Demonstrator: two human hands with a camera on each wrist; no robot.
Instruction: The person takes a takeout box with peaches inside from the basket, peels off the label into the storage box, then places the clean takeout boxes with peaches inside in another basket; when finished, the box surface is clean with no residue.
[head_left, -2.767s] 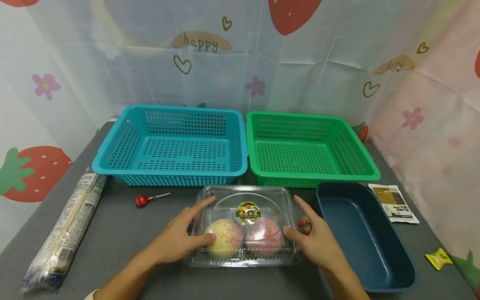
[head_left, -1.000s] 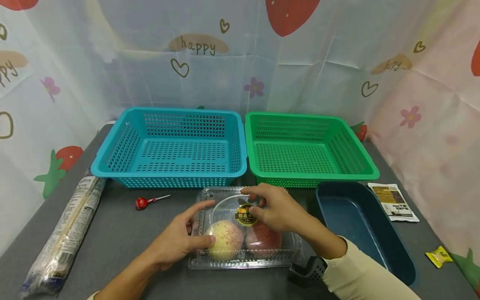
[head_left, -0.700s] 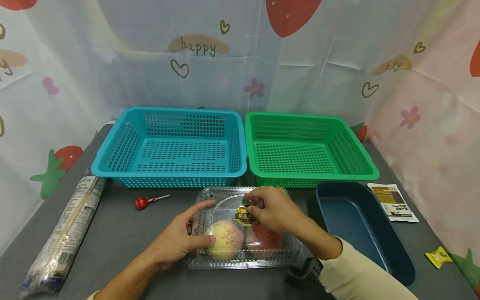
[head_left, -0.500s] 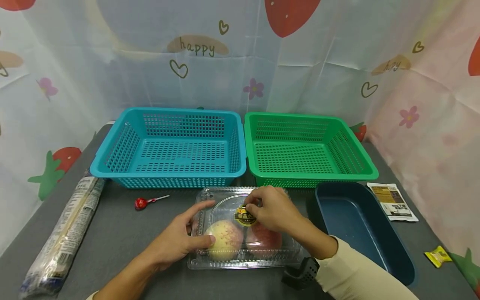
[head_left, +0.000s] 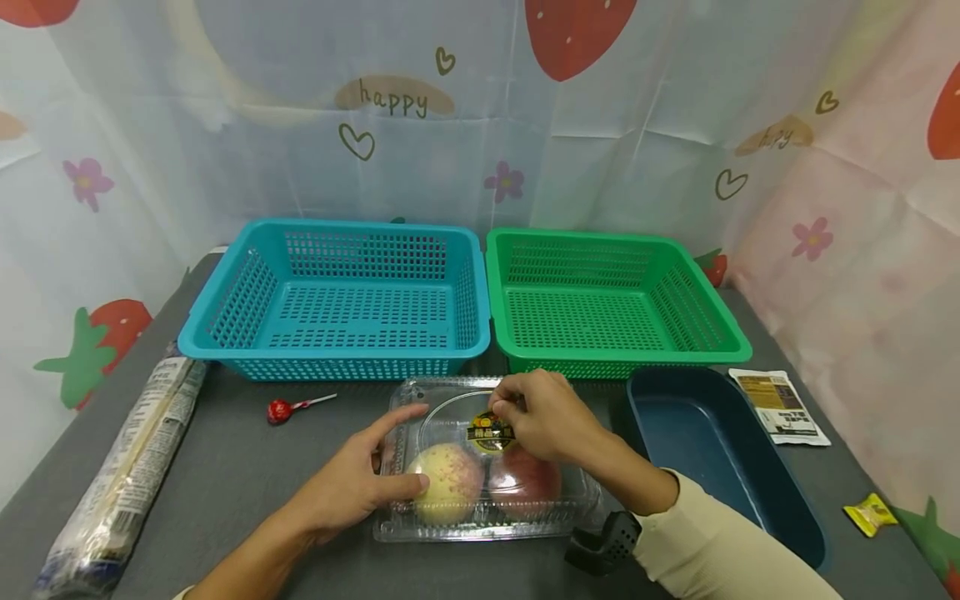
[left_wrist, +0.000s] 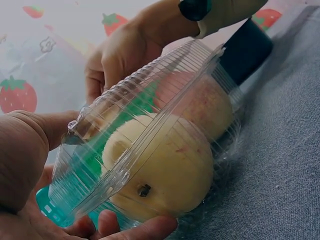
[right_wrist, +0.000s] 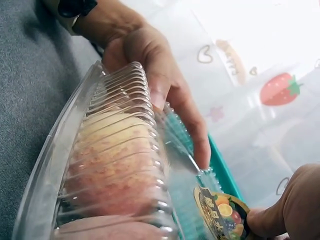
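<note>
A clear plastic clamshell box (head_left: 495, 531) lies on the grey table, holding a pale yellow peach (head_left: 447, 483) and a redder peach (head_left: 525, 483). My left hand (head_left: 360, 479) grips its left side, thumb and index finger on the lid; in the left wrist view other fingers wrap under the box's edge. Bent over the lid, my right hand (head_left: 551, 417) has thumb and index finger pinched at the edge of the black-and-gold fruit sticker (head_left: 487, 433). The right wrist view shows the thumb right at the sticker's (right_wrist: 227, 215) rim; part of the sticker is hidden in the head view.
Behind the box stand a blue basket (head_left: 333, 343) and a green basket (head_left: 622, 354). A dark blue tub (head_left: 720, 450) is to the right, beside a white-brown packet (head_left: 780, 408) and a yellow wrapped candy (head_left: 870, 514). A red lollipop (head_left: 280, 411) and a long plastic-wrapped package (head_left: 123, 475) lie left.
My right hand has gone from the box's right side to the sticker on the lid, its thumb and index finger closing together at the edge. The left hand has stayed put.
</note>
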